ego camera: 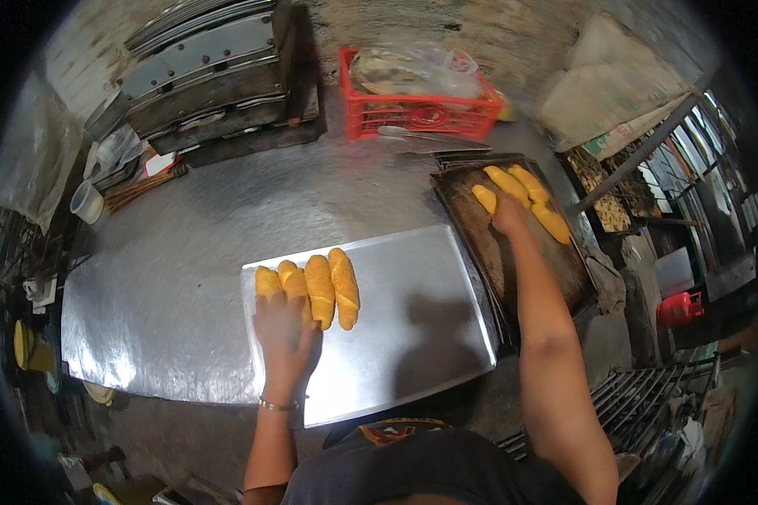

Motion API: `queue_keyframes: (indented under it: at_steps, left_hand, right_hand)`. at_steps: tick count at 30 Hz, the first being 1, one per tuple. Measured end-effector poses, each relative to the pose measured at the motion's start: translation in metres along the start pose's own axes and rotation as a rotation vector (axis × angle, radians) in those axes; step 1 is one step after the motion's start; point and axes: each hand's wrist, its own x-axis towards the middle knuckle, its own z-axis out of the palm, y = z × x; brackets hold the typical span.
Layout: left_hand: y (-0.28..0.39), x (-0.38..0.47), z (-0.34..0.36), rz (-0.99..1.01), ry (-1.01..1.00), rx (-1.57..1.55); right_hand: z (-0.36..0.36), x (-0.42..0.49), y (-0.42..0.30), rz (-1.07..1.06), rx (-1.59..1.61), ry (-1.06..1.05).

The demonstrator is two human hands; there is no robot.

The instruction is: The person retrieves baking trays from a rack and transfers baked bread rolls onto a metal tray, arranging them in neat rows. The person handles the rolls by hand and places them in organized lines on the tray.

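Four elongated golden bread rolls stand side by side towards the left of a shiny metal baking sheet point(391, 360). My left hand point(284, 325) lies over the lower parts of the two leftmost rolls point(268, 281), its thumb beside the third roll point(319, 290). The hand hides how firmly its fingers close on them. The rightmost roll point(344, 287) is untouched. On a dark, worn baking tray point(480, 233) to the right, my right hand point(510, 216) grips the end of a bread roll point(484, 199). More rolls point(549, 222) lie beyond that hand.
A red plastic crate point(417, 113) with plastic-bagged contents stands at the back of the metal table point(164, 252). Tongs point(410, 134) lie before it. Stacked metal pans point(215, 82), a stick brush point(139, 189) and a plastic cup point(87, 202) occupy the left. A metal rack point(631, 391) stands at right.
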Motion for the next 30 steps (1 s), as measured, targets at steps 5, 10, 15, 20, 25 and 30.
queue_keyframes:
  at_steps: [5,10,15,20,25,30]
  left_hand:
    - [0.008,0.006,0.010,0.077,-0.029,-0.053]
    - [0.021,0.013,0.015,0.085,-0.110,-0.011]
    - [0.029,0.016,0.019,0.108,-0.140,0.004]
    - [0.024,0.010,0.022,0.061,-0.138,0.013]
    - [0.030,0.010,0.022,0.095,-0.177,0.054]
    - [0.038,0.013,0.028,0.130,-0.168,0.045]
  right_hand:
    - [-0.012,-0.042,-0.028,-0.211,0.396,0.027]
    - [-0.019,-0.121,-0.094,-0.967,0.470,-0.048]
    - [0.002,-0.147,-0.127,-1.245,0.339,0.182]
    - [0.004,-0.168,-0.133,-0.810,0.551,0.053]
    - [0.029,-0.173,-0.143,-0.579,0.890,-0.184]
    - [0.047,-0.158,-0.161,-0.718,0.879,-0.067]
